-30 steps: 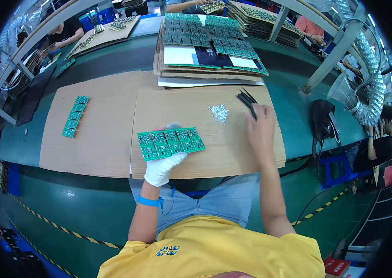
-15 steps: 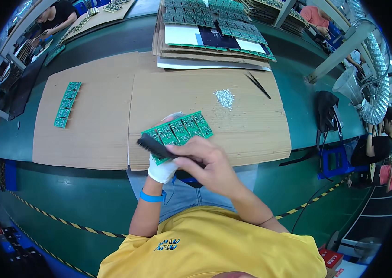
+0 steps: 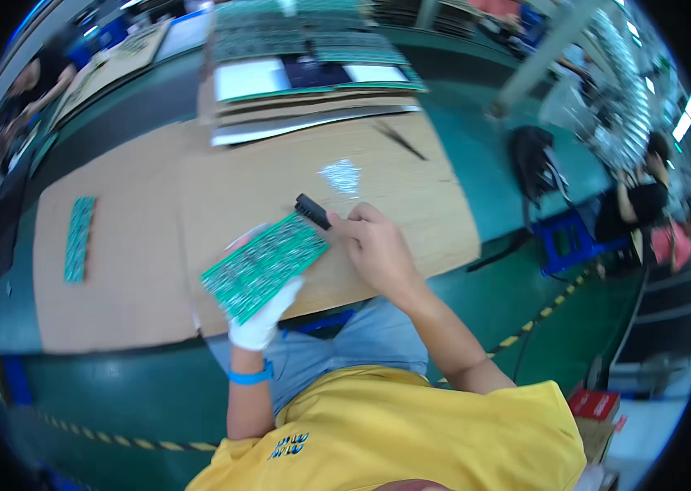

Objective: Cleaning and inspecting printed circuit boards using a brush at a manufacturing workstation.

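Observation:
My left hand [image 3: 260, 324], in a white glove with a blue wrist strap [image 3: 249, 376], is closed on a green circuit board panel [image 3: 262, 263] and holds it tilted above the cardboard. In my bare right hand [image 3: 378, 245] is a black brush [image 3: 313, 212]. The brush head lies at the panel's upper right end, its bristles down toward the board. A second narrow circuit board panel [image 3: 79, 239] rests on the cardboard at the left. Beyond my hands sits a small pile of shiny bits [image 3: 341, 177], too blurred to make out.
Cardboard [image 3: 133, 213] covers the green bench [image 3: 476, 155]. At the back stand circuit boards stacked with cardboard sheets [image 3: 313, 110]. Dark tweezers [image 3: 401, 141] lie at the right. Beyond are a black bag [image 3: 535, 162], a blue stool [image 3: 562, 242] and a flexible metal duct [image 3: 628, 98]. Other people work nearby.
The view has shifted and blurred. The brush has gone from the panel's left end to its far right end in my right hand. My left hand still holds the panel, now turned more toward me.

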The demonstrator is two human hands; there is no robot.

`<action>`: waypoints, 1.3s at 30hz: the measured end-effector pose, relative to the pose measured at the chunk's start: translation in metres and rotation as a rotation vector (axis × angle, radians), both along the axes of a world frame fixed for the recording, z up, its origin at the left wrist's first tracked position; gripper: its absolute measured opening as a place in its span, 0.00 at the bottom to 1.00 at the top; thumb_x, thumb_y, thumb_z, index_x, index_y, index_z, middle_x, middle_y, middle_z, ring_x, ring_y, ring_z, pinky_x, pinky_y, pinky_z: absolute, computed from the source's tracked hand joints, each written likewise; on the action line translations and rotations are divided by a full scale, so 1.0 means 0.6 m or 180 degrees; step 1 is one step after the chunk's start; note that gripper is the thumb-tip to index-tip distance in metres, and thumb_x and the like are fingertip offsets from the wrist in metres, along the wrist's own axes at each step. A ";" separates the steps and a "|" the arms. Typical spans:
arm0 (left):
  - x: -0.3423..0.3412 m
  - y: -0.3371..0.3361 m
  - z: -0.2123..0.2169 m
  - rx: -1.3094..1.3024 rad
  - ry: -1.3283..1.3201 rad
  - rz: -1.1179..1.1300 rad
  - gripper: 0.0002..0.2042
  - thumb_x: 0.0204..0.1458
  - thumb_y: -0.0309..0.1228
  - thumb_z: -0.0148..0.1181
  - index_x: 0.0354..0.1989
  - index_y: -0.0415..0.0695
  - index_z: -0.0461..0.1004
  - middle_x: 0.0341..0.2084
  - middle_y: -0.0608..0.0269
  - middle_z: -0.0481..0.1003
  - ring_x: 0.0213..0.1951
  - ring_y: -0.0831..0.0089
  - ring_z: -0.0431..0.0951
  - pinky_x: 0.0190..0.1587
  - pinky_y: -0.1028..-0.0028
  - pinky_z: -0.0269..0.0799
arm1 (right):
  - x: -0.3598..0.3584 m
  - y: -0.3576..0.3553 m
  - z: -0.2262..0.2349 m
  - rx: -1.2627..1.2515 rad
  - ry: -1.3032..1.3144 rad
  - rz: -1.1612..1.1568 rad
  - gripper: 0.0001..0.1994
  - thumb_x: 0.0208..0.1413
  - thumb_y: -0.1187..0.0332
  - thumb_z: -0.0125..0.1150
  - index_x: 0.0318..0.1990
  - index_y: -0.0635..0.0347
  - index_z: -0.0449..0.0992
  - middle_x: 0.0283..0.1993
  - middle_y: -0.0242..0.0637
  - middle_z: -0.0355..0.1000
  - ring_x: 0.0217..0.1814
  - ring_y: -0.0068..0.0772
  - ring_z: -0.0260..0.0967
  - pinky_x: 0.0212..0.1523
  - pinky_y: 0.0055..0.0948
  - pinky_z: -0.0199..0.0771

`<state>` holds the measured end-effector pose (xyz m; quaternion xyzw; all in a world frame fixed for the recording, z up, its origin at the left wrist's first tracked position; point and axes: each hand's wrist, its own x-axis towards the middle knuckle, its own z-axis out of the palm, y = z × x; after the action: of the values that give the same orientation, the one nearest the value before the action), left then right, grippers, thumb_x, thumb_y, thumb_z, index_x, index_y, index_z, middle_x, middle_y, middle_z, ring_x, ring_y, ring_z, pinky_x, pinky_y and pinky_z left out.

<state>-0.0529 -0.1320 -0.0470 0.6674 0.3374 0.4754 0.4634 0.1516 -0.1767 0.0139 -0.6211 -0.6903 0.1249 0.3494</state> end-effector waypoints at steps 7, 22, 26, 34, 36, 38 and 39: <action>-0.012 0.019 -0.013 -0.1074 -0.1301 -0.0052 0.38 0.48 0.33 0.76 0.67 0.40 0.64 0.62 0.51 0.71 0.62 0.60 0.72 0.64 0.59 0.69 | -0.054 0.006 -0.033 0.0373 0.0045 -0.0523 0.13 0.59 0.71 0.59 0.51 0.53 0.79 0.34 0.42 0.71 0.36 0.43 0.76 0.33 0.40 0.78; 0.002 -0.007 0.055 -0.0317 -0.0890 -0.0115 0.40 0.49 0.28 0.71 0.72 0.37 0.59 0.67 0.51 0.66 0.66 0.59 0.68 0.67 0.58 0.64 | 0.164 0.021 0.025 0.1247 -0.0159 -0.1991 0.18 0.55 0.78 0.60 0.52 0.54 0.83 0.38 0.43 0.73 0.33 0.44 0.73 0.35 0.40 0.76; 0.026 0.001 0.138 -0.0253 -0.0821 -0.0294 0.43 0.46 0.29 0.74 0.72 0.38 0.58 0.68 0.50 0.65 0.65 0.58 0.70 0.66 0.59 0.67 | 0.247 0.080 -0.013 0.1433 -0.1227 -0.2198 0.14 0.55 0.76 0.62 0.49 0.60 0.83 0.36 0.43 0.73 0.36 0.44 0.74 0.38 0.40 0.76; 0.128 0.157 0.223 0.0077 -0.0849 -0.1012 0.36 0.51 0.26 0.68 0.70 0.40 0.62 0.65 0.55 0.70 0.63 0.64 0.72 0.64 0.64 0.67 | 0.210 0.166 0.089 0.1718 0.0602 -0.0160 0.10 0.60 0.69 0.63 0.47 0.62 0.81 0.47 0.44 0.75 0.51 0.50 0.72 0.51 0.44 0.73; 0.107 0.220 0.134 -0.0198 -0.0775 -0.0885 0.33 0.51 0.25 0.68 0.68 0.40 0.64 0.62 0.57 0.72 0.60 0.66 0.74 0.62 0.66 0.68 | 0.206 0.204 0.086 0.1628 0.0680 0.0229 0.13 0.60 0.66 0.64 0.49 0.60 0.81 0.50 0.44 0.74 0.54 0.51 0.71 0.54 0.45 0.72; 0.083 0.265 0.057 -0.0766 -0.0634 -0.0697 0.29 0.51 0.23 0.67 0.65 0.42 0.69 0.57 0.61 0.76 0.55 0.70 0.77 0.59 0.70 0.71 | 0.197 0.232 0.065 0.2024 0.0459 0.0588 0.21 0.58 0.61 0.67 0.56 0.59 0.77 0.54 0.46 0.72 0.55 0.52 0.70 0.56 0.47 0.71; 0.096 0.258 0.058 -0.0778 -0.0637 -0.0729 0.29 0.51 0.23 0.67 0.65 0.42 0.69 0.57 0.61 0.76 0.55 0.70 0.77 0.59 0.70 0.71 | 0.199 0.238 0.056 0.2190 0.0318 0.0727 0.25 0.57 0.58 0.68 0.60 0.58 0.76 0.56 0.46 0.71 0.56 0.53 0.69 0.57 0.48 0.70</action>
<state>0.0045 0.0228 -0.0121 0.5897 0.2667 0.4390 0.6233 0.2710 -0.0339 0.0477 -0.3793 -0.7390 -0.0462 0.5548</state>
